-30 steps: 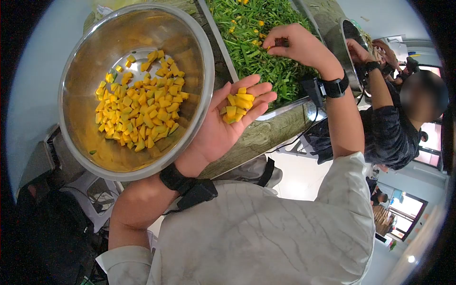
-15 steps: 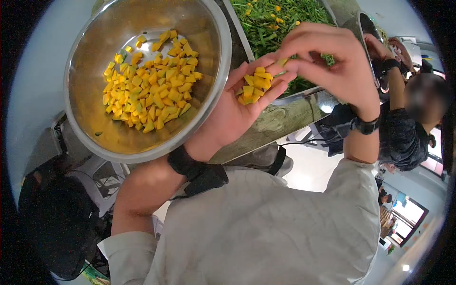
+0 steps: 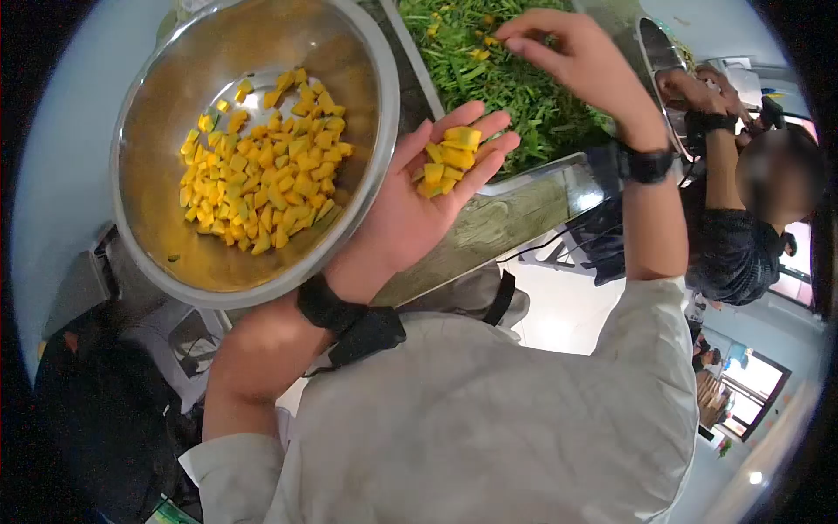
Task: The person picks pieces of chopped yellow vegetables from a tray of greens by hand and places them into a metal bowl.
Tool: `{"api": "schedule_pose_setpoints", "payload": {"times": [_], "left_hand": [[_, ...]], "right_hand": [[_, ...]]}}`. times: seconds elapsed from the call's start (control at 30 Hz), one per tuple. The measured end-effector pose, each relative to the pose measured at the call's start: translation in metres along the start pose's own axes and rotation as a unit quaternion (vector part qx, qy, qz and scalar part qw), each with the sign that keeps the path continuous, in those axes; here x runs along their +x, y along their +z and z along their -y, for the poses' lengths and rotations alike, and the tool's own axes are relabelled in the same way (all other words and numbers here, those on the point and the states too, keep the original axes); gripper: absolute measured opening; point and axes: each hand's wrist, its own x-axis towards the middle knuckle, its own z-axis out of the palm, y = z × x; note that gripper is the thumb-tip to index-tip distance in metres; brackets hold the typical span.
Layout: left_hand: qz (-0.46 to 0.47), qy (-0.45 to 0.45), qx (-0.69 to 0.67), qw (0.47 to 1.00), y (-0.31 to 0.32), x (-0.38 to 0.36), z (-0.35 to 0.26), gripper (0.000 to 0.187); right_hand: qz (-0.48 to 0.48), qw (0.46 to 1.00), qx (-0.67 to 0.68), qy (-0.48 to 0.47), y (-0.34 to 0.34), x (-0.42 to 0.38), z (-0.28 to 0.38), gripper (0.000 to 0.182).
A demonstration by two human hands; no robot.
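My left hand (image 3: 410, 192) is palm up with fingers spread, and a small heap of diced pumpkin (image 3: 449, 162) rests on it. Right beside that hand, a steel bowl (image 3: 381, 166) holds many more orange-yellow pumpkin pieces (image 3: 262, 175), some with green rind. Over a metal tray (image 3: 532, 175) of chopped greens (image 3: 506, 105), my right hand (image 3: 576, 61) pinches thumb and forefinger together at a small yellow pumpkin piece (image 3: 491, 40). A few other yellow pieces (image 3: 478, 54) lie among the greens.
The tray stands on a wood-patterned tabletop (image 3: 480, 227). A co-worker (image 3: 738, 227) is at the right, hands near another metal container (image 3: 659, 52). A black bag (image 3: 100, 410) is at the lower left, and a dark cable hangs beside the table.
My right hand has moved away from my left palm, up and over the greens. The left hand still carries pumpkin pieces. The whole view has shifted slightly.
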Motion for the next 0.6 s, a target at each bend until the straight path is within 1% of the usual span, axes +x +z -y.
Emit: {"api": "schedule_pose_setpoints", "payload": {"times": [0.03, 0.07, 0.1, 0.17, 0.27, 0.37, 0.47, 0.57, 0.6], "left_hand": [[-0.004, 0.001, 0.016, 1.0, 0.0, 0.0, 0.0, 0.055], [-0.008, 0.003, 0.032, 0.999, 0.001, -0.001, -0.001, 0.055], [-0.013, 0.005, 0.048, 0.999, 0.003, -0.002, -0.001, 0.055], [-0.019, -0.001, 0.034, 0.999, 0.005, -0.003, -0.002, 0.054], [-0.016, -0.005, 0.027, 0.999, 0.0, -0.004, -0.003, 0.053], [-0.015, -0.003, 0.042, 0.999, -0.001, -0.003, -0.003, 0.053], [-0.022, -0.001, 0.043, 0.999, -0.001, -0.003, -0.002, 0.054], [-0.023, -0.004, 0.047, 0.999, -0.002, -0.003, -0.003, 0.053], [-0.023, -0.006, 0.042, 0.999, -0.002, -0.003, -0.003, 0.053]], "right_hand": [[-0.037, 0.998, -0.03, -0.028, 0.015, 0.008, -0.026, 0.019], [0.005, 0.998, 0.008, -0.067, 0.032, 0.019, -0.044, 0.022], [0.024, 0.993, 0.025, -0.113, 0.041, 0.026, -0.056, 0.022], [-0.002, 0.989, 0.015, -0.147, 0.056, 0.031, -0.056, 0.023], [0.024, 0.992, 0.032, -0.119, 0.053, 0.027, -0.046, 0.022], [0.038, 0.99, -0.007, -0.133, 0.047, 0.019, -0.056, 0.017], [0.058, 0.996, -0.001, -0.074, 0.039, 0.006, -0.066, 0.015], [0.087, 0.995, -0.044, 0.004, 0.03, 0.0, -0.062, 0.015], [0.059, 0.997, -0.056, -0.012, 0.029, 0.002, -0.062, 0.014]]}}
